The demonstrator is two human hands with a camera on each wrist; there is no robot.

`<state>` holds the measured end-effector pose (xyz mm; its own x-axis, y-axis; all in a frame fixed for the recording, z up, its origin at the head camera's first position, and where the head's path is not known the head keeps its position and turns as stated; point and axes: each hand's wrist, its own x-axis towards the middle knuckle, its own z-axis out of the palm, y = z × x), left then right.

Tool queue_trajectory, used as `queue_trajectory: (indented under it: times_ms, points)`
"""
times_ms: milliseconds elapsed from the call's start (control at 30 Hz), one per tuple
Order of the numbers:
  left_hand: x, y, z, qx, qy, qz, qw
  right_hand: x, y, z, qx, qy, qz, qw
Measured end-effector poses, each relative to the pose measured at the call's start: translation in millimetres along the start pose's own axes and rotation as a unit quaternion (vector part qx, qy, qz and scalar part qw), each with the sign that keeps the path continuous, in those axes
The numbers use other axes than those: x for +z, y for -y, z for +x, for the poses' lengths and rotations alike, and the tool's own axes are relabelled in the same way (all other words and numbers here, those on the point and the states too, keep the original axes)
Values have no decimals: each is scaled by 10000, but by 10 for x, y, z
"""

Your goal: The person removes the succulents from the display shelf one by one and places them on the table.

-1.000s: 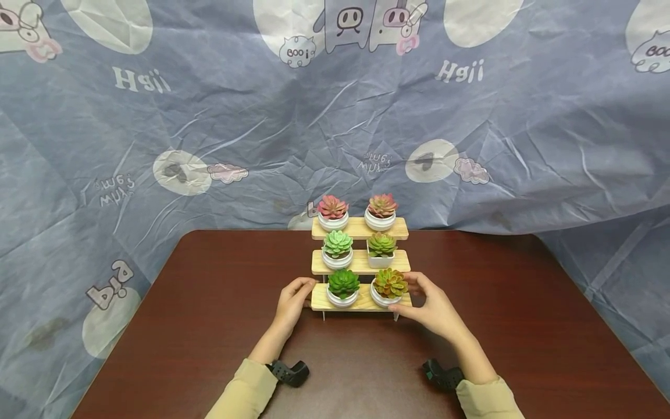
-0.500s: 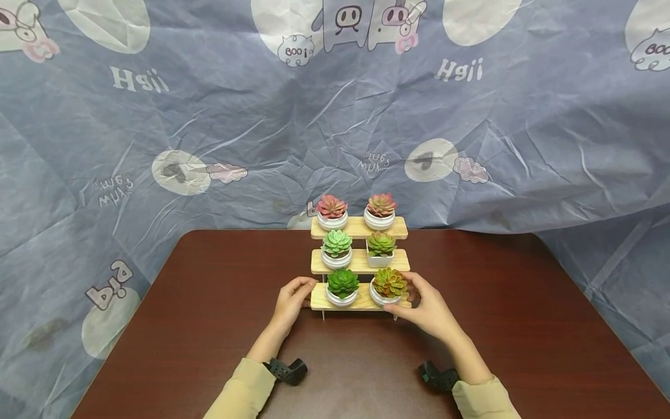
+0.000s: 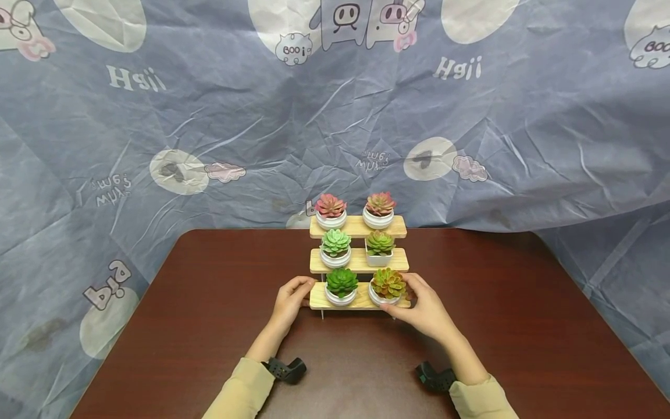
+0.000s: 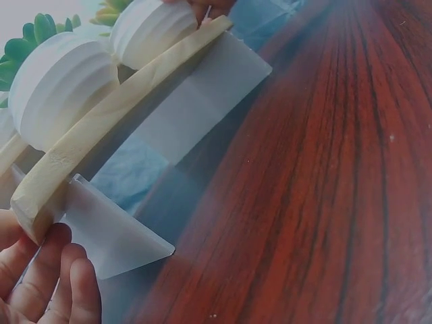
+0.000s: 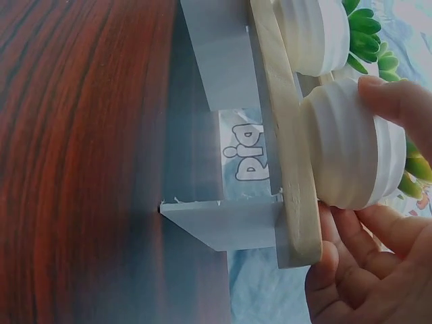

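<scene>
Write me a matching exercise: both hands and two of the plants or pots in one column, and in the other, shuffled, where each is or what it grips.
1. Left hand
2. Right hand
3. Square white pot
4. Dark green succulent

A. On the middle board, right side
B. Gripping the left end of the lowest board
C. On the lowest board, left side
D. Gripping the orange-tinged succulent's pot

Pairs: 1-B, 2-D, 3-A, 4-C
</scene>
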<state>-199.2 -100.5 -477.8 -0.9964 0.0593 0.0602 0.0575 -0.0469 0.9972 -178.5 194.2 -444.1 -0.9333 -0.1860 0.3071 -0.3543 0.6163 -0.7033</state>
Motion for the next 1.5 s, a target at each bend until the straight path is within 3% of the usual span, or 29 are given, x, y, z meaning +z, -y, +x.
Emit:
queue_trajectory:
  times_ms: [667,1500]
  points:
    - [-3,-2,3,69,-33,41,10000,1,92,-34,-336,-1,88,9994]
    - [-1,-4,-6,20,29,64,10000,32,219,-64,-938,504,487,9931]
